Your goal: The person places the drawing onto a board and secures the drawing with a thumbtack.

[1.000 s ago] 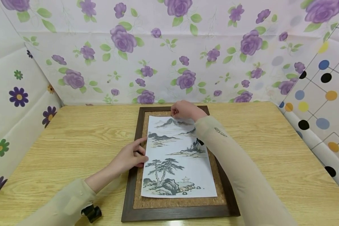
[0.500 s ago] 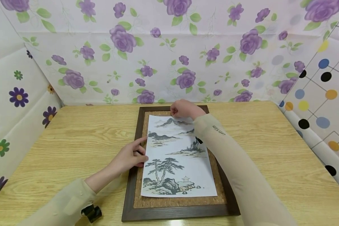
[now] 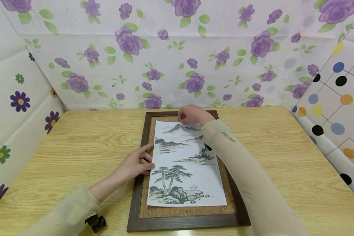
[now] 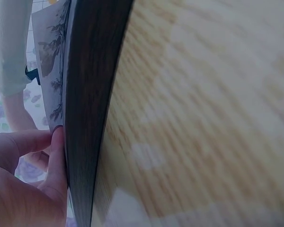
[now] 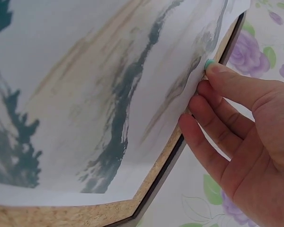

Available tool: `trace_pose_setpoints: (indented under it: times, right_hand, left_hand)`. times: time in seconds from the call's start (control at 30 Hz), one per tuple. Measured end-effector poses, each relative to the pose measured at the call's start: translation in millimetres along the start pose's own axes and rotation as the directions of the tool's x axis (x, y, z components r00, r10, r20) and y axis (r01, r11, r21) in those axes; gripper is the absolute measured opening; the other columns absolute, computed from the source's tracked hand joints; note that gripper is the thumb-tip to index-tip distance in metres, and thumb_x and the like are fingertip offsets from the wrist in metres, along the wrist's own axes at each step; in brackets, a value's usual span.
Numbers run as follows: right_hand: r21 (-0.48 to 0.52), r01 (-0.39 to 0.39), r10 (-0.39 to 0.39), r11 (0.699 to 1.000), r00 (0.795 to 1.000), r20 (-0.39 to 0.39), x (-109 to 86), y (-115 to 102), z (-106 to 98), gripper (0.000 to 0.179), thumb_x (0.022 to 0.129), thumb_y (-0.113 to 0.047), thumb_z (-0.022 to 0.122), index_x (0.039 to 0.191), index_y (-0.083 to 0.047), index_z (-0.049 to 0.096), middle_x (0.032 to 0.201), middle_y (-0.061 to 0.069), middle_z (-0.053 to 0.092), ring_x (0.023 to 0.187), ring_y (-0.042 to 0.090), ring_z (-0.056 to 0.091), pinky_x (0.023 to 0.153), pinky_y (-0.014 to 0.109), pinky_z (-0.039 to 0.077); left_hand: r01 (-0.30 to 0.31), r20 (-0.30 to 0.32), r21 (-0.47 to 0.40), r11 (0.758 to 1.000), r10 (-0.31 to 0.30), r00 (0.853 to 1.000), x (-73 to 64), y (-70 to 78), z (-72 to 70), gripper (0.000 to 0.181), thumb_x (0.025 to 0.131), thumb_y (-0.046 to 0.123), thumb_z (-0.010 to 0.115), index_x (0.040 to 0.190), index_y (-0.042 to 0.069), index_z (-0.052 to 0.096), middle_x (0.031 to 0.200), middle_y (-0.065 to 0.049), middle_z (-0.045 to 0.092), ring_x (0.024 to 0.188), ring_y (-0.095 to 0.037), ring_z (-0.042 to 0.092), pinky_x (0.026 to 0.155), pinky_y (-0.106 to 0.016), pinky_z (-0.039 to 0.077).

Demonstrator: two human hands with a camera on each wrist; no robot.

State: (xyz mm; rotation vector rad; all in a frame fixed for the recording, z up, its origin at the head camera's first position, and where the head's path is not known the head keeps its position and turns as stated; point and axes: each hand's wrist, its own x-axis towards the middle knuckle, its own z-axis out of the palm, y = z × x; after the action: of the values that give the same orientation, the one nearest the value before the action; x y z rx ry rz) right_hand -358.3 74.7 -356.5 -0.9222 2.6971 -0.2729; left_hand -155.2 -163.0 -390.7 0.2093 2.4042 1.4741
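A sheet of white paper (image 3: 168, 157) printed with an ink landscape lies on a cork board (image 3: 186, 212) with a dark brown wooden frame (image 3: 188, 222). My left hand (image 3: 134, 164) rests at the sheet's left edge, index finger and thumb apart, their tips touching the paper. At the top edge of the sheet is my right hand (image 3: 193, 114). The right wrist view shows its thumb and forefinger pinching a tiny turquoise piece (image 5: 209, 64), which looks like a pushpin, at the paper's edge. The other fingertips of that hand touch the board's edge.
The framed board lies on a light wood-grain table (image 3: 85, 147). Behind stands a wall covering (image 3: 171, 59) with purple roses, close to the frame's top. A dotted covering (image 3: 336, 114) is on the right, and a flowered one (image 3: 17, 124) on the left.
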Motion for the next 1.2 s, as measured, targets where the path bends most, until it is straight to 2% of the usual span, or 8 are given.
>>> trace_pose_setpoints:
  times: [0.63,1.2]
  right_hand:
    - [-0.010,-0.006,0.006,1.000,1.000,-0.027,-0.9,2.0,3.5,0.009,0.095,-0.012,0.064,0.087,-0.013,0.068,0.084,0.001,0.064,0.079,0.016,0.052,0.077,0.030,0.045]
    - [0.046,-0.047,0.049,0.998,0.998,-0.036,-2.0,1.7,2.9,0.009,0.095,-0.014,0.065,0.087,-0.015,0.067,0.088,0.001,0.065,0.084,0.019,0.055,0.081,0.032,0.047]
  left_hand:
    - [0.008,-0.004,-0.004,1.000,-0.008,1.000,0.1,-2.0,0.5,0.075,0.091,0.006,0.067,0.156,0.011,0.031,0.098,-0.013,0.064,0.080,-0.017,0.068,0.073,-0.034,0.063]
    - [0.015,0.011,-0.027,1.000,-0.015,1.000,1.3,0.0,-1.4,0.075,0.091,0.005,0.067,0.156,0.009,0.029,0.099,-0.013,0.064,0.079,-0.016,0.068,0.071,-0.034,0.063]
